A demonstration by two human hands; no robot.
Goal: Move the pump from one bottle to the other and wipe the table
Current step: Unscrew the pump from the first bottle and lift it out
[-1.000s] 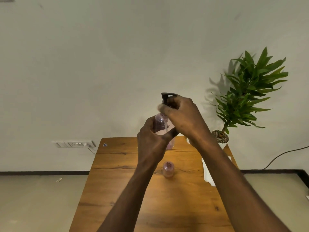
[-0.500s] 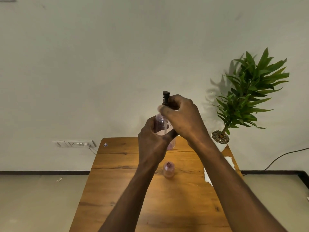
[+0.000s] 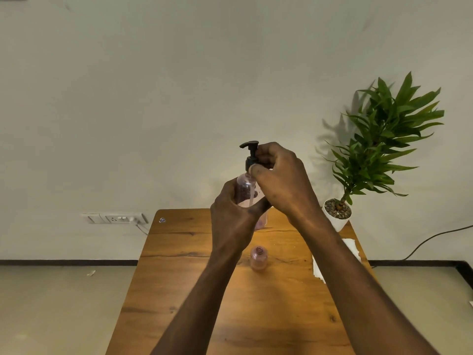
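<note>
The person is holding a clear pinkish bottle (image 3: pixel 246 190) up above the wooden table (image 3: pixel 184 278) — the left hand (image 3: pixel 234 221) is wrapping its body while the right hand (image 3: pixel 277 179) is pinching the collar of the black pump (image 3: pixel 250 155), its nozzle pointing left. The swap is looking early or midway, I judge: whether the pump is coming off or going on, I cannot tell. The second bottle (image 3: pixel 258 258) is standing open-necked on the table below, and the white cloth (image 3: pixel 318 270) is lying untouched at the right edge — wiping is not yet begun
</note>
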